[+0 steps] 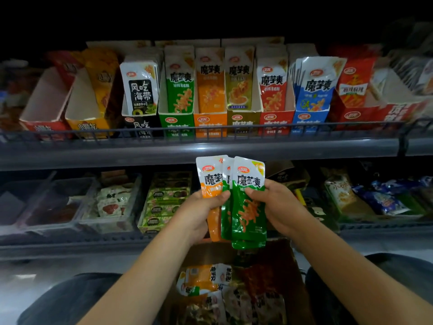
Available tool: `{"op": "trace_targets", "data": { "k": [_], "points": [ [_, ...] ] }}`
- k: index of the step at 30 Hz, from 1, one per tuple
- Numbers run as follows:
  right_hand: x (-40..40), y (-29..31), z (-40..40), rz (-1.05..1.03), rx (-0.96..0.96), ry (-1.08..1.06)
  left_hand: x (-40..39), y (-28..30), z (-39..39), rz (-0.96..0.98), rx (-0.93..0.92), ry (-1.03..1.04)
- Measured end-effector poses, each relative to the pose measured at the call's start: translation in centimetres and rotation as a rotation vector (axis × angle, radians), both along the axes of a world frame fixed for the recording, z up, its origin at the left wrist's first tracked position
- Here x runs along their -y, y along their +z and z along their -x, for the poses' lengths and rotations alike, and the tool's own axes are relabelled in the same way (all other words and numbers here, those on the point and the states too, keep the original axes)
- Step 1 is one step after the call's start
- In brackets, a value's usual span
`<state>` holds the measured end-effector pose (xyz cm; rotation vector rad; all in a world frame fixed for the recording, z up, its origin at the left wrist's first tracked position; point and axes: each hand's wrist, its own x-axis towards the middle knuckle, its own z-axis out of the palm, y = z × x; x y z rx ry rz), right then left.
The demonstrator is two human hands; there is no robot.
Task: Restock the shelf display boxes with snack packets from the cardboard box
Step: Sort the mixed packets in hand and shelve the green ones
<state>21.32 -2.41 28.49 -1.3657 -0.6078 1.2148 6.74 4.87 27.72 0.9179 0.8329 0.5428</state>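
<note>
I hold a fan of snack packets upright in front of the shelf edge. My left hand (pixel 201 214) grips an orange packet (pixel 208 181) and touches a green one behind it. My right hand (pixel 278 207) grips the front green packet (pixel 248 207). On the upper shelf stands a row of display boxes: green (pixel 177 123), orange (pixel 209 123), olive (pixel 243 123), red (pixel 276 120) and blue (pixel 307 120), each with packets standing in it. The cardboard box (pixel 288 261) sits low between my knees, with several mixed packets (pixel 203 280) inside.
A black seaweed-snack box (pixel 140 125) and two near-empty boxes (pixel 46 106) stand at the upper left. A wire rail (pixel 210 130) fronts the upper shelf. The lower shelf holds clear trays (pixel 58 202) and other snack bags (pixel 379 200).
</note>
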Motion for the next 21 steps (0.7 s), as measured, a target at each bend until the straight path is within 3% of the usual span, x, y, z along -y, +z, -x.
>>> {"op": "trace_targets", "data": {
  "k": [9,15,21],
  "points": [
    [-0.9,3.3,-1.8,-0.091,-0.057,-0.091,-1.0,3.3,0.5,0.037,0.162,0.063],
    [-0.3,5.5,-2.7,-0.184,-0.127,-0.108,-0.9,5.3,1.1,0.172,0.289,0.017],
    [-0.1,6.7,-2.9,-0.204,-0.135,-0.087,-1.0,7.0,-0.1,0.106,0.281,0.031]
  ]
}}
